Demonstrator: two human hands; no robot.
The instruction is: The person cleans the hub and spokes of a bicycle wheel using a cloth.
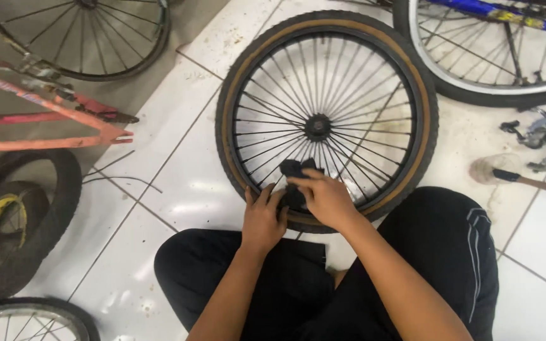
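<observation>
The tan-walled, knobbly bicycle wheel (327, 120) is lying flat on the glossy white tiled floor (178, 170). The left hand (262, 218) is gripping its near rim; the right hand (325, 199) is pinching a crumpled black cloth (296, 172) against thin spokes.

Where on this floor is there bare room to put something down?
Bare tile lies left of the wheel, toward the orange frame, and by the right knee. It is crowded around the hammer, metal parts and left tyres.
</observation>
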